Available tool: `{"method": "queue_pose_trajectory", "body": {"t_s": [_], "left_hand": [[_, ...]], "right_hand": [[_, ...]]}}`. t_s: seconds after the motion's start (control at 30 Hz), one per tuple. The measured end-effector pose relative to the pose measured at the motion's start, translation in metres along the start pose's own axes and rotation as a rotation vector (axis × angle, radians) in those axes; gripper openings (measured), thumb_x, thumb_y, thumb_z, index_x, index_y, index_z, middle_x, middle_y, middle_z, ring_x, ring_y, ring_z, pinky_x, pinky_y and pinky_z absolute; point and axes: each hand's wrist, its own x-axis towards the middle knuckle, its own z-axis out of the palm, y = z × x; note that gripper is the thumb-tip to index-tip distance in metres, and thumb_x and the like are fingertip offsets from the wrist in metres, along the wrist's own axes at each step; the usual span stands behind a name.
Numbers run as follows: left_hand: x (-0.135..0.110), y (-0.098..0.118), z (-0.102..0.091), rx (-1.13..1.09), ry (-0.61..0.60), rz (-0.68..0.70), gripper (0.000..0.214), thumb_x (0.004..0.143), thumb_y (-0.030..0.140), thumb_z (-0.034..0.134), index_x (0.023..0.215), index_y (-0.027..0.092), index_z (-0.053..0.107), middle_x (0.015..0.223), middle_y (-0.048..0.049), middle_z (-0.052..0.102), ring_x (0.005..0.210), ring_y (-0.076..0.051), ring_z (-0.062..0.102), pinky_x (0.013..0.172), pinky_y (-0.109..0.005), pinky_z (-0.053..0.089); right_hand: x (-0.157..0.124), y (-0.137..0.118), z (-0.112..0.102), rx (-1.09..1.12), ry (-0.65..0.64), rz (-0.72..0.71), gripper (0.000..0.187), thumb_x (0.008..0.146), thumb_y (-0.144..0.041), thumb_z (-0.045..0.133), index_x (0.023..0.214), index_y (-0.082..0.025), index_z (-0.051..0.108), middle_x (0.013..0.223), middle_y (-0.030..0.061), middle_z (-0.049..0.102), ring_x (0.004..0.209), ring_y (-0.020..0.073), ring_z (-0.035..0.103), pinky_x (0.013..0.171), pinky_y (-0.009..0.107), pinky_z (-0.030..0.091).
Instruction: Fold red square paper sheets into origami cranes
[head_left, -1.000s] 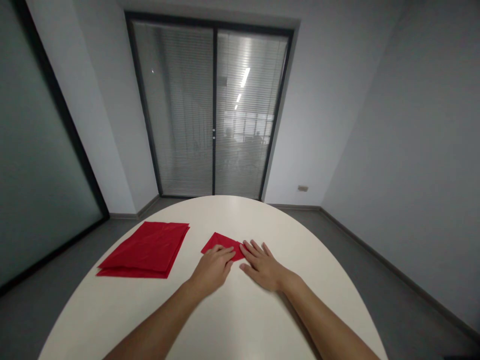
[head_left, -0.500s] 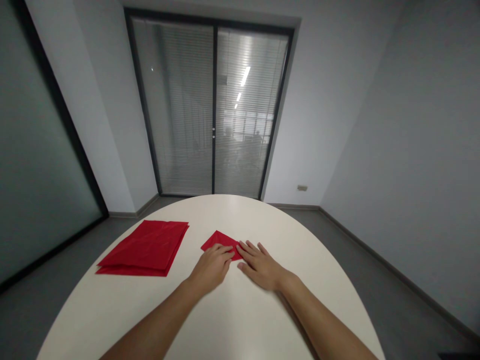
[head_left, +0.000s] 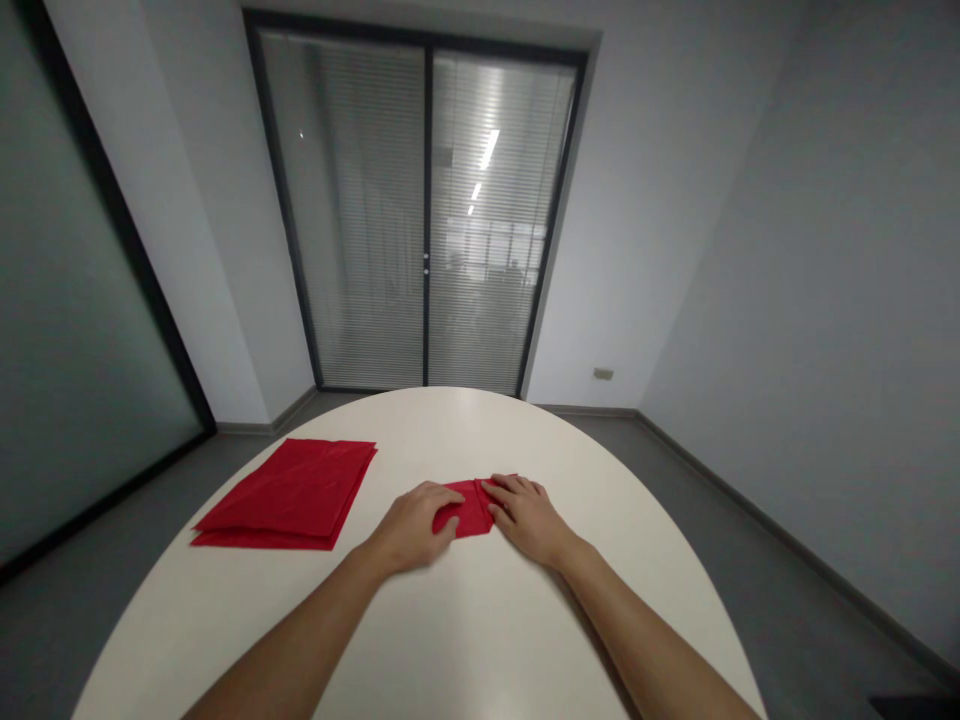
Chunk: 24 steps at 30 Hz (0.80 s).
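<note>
A small folded red napkin (head_left: 469, 510) lies on the white round table (head_left: 480, 620), between my two hands. My left hand (head_left: 411, 522) rests on its left part, fingers curled down against the cloth. My right hand (head_left: 529, 515) holds the right edge, fingertips bent onto the fold. Most of the napkin is covered by my fingers. A stack of larger red napkins (head_left: 289, 492) lies flat to the left, apart from both hands.
The table's far edge curves just beyond the napkin. Past it are a grey floor (head_left: 675, 460), a glass sliding door with blinds (head_left: 424, 215), and grey walls on both sides.
The napkin's far left corner has been folded in, so it now looks smaller and sits between my hands. Both hands moved slightly inward and their fingers curled.
</note>
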Motion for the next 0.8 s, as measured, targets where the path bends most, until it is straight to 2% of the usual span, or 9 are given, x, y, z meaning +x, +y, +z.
{"method": "queue_pose_trajectory", "body": {"t_s": [0.13, 0.23, 0.33, 0.4, 0.5, 0.57, 0.67, 0.8], "left_hand": [[-0.002, -0.003, -0.005, -0.008, -0.097, 0.09, 0.04, 0.08, 0.027, 0.068, 0.12, 0.022, 0.066, 0.126, -0.007, 0.068, 0.119, -0.027, 0.059, 0.106, -0.041, 0.046], [-0.004, -0.003, -0.005, 0.003, -0.116, 0.119, 0.044, 0.08, 0.031, 0.07, 0.123, 0.022, 0.065, 0.13, -0.0066, 0.066, 0.123, -0.028, 0.056, 0.109, -0.043, 0.044], [-0.004, -0.005, -0.003, -0.008, -0.097, 0.117, 0.035, 0.084, 0.031, 0.067, 0.118, 0.023, 0.067, 0.128, -0.0061, 0.067, 0.122, -0.026, 0.058, 0.108, -0.041, 0.044], [-0.004, -0.007, 0.0, -0.022, -0.072, 0.095, 0.028, 0.088, 0.031, 0.063, 0.115, 0.023, 0.069, 0.124, -0.0059, 0.069, 0.118, -0.024, 0.06, 0.105, -0.039, 0.046], [-0.002, -0.009, 0.003, -0.04, -0.041, 0.053, 0.023, 0.094, 0.029, 0.055, 0.11, 0.022, 0.07, 0.117, -0.006, 0.072, 0.111, -0.022, 0.064, 0.101, -0.037, 0.048], [-0.002, -0.01, 0.004, -0.047, -0.035, 0.035, 0.024, 0.096, 0.028, 0.051, 0.107, 0.022, 0.071, 0.114, -0.006, 0.073, 0.109, -0.021, 0.064, 0.099, -0.036, 0.049], [-0.002, -0.008, 0.002, -0.05, -0.035, 0.02, 0.024, 0.097, 0.03, 0.051, 0.106, 0.022, 0.071, 0.111, -0.0059, 0.074, 0.105, -0.021, 0.065, 0.096, -0.035, 0.049], [-0.003, -0.006, -0.001, -0.047, -0.047, 0.033, 0.025, 0.088, 0.036, 0.064, 0.11, 0.024, 0.069, 0.112, -0.005, 0.073, 0.104, -0.023, 0.066, 0.094, -0.034, 0.049]], "right_hand": [[0.005, 0.01, 0.005, 0.045, 0.09, -0.007, 0.039, 0.096, -0.021, 0.048, 0.13, -0.023, 0.067, 0.14, 0.0114, 0.058, 0.128, 0.0269, 0.053, 0.11, 0.043, 0.039], [0.007, 0.01, 0.004, 0.112, 0.111, -0.046, 0.037, 0.093, -0.017, 0.05, 0.124, -0.021, 0.07, 0.131, 0.0119, 0.064, 0.121, 0.0253, 0.058, 0.107, 0.04, 0.044], [0.004, 0.007, 0.001, 0.174, 0.085, -0.111, 0.036, 0.097, -0.027, 0.05, 0.128, -0.018, 0.068, 0.13, 0.0128, 0.066, 0.121, 0.0262, 0.059, 0.108, 0.041, 0.044], [0.002, 0.005, -0.001, 0.183, 0.065, -0.145, 0.042, 0.096, -0.039, 0.054, 0.131, -0.017, 0.065, 0.134, 0.0142, 0.064, 0.126, 0.0289, 0.057, 0.11, 0.044, 0.042], [-0.001, 0.005, -0.003, 0.181, 0.018, -0.174, 0.061, 0.087, -0.052, 0.066, 0.135, -0.015, 0.062, 0.139, 0.0172, 0.059, 0.131, 0.0344, 0.052, 0.111, 0.049, 0.039], [-0.001, 0.006, -0.004, 0.18, 0.003, -0.184, 0.067, 0.081, -0.054, 0.072, 0.135, -0.016, 0.062, 0.139, 0.0177, 0.059, 0.132, 0.0366, 0.051, 0.111, 0.051, 0.039], [0.0, 0.005, -0.007, 0.173, 0.016, -0.199, 0.053, 0.086, -0.049, 0.068, 0.129, -0.018, 0.067, 0.133, 0.0152, 0.064, 0.127, 0.0338, 0.056, 0.109, 0.049, 0.041], [0.002, 0.001, -0.012, 0.153, 0.009, -0.265, 0.034, 0.096, -0.041, 0.056, 0.119, -0.022, 0.073, 0.128, 0.0106, 0.068, 0.12, 0.0272, 0.062, 0.104, 0.041, 0.046]]}}
